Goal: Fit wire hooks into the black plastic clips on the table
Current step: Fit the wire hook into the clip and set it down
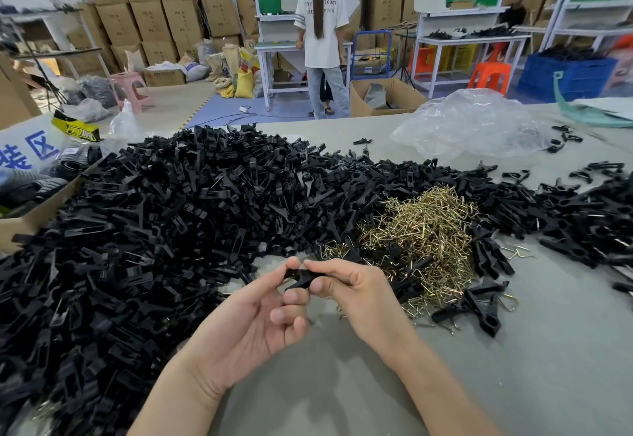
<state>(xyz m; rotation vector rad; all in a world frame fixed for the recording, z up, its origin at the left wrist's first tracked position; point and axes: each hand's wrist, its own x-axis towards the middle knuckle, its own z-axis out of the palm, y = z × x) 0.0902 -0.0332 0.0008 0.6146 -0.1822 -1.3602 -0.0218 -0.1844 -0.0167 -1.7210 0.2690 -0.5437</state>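
Grey worktop (513, 350): heap of black clips (171, 213), pile of wire hooks (421, 226). Grips: left hand (253, 319) and right hand (356, 291) both pinching one clip (303, 278). Room: stacked cartons (150, 0).

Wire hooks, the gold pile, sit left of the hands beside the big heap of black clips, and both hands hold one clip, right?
Not quite. The head view shows the gold pile of wire hooks right of the hands, not left. It does border the heap of black clips, and the left hand and right hand hold one clip.
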